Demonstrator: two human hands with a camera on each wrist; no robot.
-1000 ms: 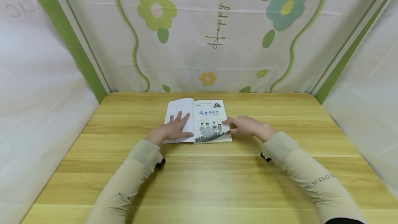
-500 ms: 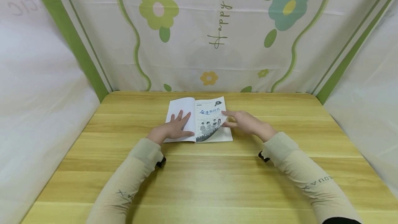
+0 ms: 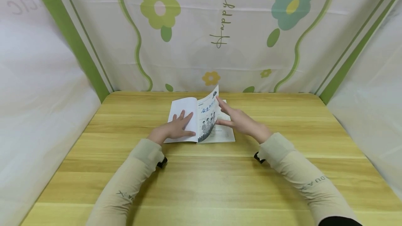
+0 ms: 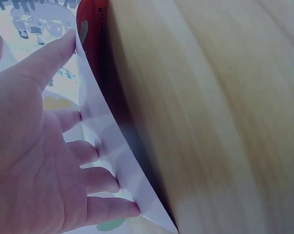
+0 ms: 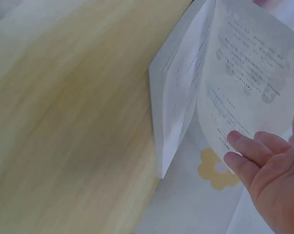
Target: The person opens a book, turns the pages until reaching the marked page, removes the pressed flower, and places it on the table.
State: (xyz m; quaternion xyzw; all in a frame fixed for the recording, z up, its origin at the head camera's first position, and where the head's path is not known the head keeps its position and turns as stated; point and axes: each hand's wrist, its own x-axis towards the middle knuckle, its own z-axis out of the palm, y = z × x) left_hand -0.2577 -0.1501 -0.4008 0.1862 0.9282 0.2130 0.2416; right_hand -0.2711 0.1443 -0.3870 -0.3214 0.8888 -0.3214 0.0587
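A book [image 3: 220,135] lies open on the table, its inner cover [image 3: 180,105] flat on the left. One leaf [image 3: 205,119], printed with a title and cartoon figures, stands raised and curved. My left hand [image 3: 174,130] rests on the inner cover with fingers spread; the left wrist view shows its fingertips along the white sheet [image 4: 112,151]. Behind the raised leaf, my right hand [image 3: 243,121] has its fingers stretched out, fingertips against the leaf's back. In the right wrist view, fingers [image 5: 246,151] touch the leaf's text side; the thumb is partly cut off.
The book lies near the far edge of a wood-grain table [image 3: 201,184]. Behind it hangs a white cloth [image 3: 188,44] with flowers and lettering, and more white cloth hangs at both sides.
My right hand has moved left and slightly away from me, lifting the printed leaf from nearly flat to upright and uncovering the page beneath. The left hand has stayed in place.
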